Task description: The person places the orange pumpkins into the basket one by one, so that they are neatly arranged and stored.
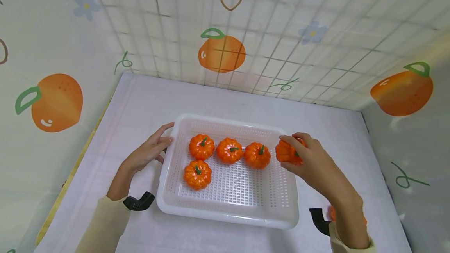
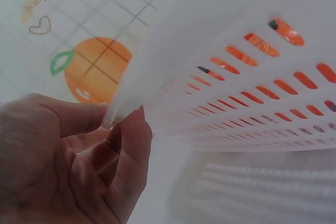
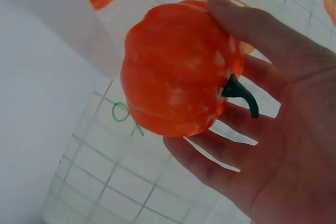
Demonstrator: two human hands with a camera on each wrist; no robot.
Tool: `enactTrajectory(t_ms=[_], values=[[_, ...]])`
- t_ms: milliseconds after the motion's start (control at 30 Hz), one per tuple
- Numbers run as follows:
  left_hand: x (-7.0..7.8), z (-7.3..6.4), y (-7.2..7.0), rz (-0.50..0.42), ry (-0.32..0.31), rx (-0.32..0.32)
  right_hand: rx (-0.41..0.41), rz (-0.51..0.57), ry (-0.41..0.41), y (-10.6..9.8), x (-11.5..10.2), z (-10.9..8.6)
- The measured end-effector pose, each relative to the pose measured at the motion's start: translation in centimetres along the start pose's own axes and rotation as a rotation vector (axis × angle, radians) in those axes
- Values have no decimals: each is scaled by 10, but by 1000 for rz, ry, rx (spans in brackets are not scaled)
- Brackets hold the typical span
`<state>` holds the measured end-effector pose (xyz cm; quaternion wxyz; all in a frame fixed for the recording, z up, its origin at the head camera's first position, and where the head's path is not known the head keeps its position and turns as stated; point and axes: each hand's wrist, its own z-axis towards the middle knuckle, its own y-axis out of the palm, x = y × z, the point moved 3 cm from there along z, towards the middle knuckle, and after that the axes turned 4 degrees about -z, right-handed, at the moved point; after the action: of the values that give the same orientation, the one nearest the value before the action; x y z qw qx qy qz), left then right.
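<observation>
My right hand grips a small orange toy pumpkin with a green stem, held by the basket's right rim. In the right wrist view, thumb and fingers curl round this pumpkin, its stem towards the palm. A white perforated plastic basket holds several similar pumpkins: three form a row across the back, and another pumpkin sits in front of the leftmost one. At the basket's left side is my left hand. The left wrist view shows its thumb and fingers pinching the basket rim.
Partly hidden under my right forearm, another orange object lies on the white-covered table. Printed curtains with a wire grid stand behind the table and at its sides.
</observation>
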<state>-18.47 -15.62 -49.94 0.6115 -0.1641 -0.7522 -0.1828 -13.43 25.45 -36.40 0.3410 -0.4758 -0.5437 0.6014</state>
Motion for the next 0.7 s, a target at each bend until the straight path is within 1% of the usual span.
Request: enactTrajectory(t_ms=[200,567,700], values=[[-1,0,0,-1,-3,5,7,5,-73,6,-9,7],[-1,-1,0,3,9,-1,-49,9,-126,13,-27,18],[0,-1,0,-3,11,-4,-57,4,-159,16,-34,22]])
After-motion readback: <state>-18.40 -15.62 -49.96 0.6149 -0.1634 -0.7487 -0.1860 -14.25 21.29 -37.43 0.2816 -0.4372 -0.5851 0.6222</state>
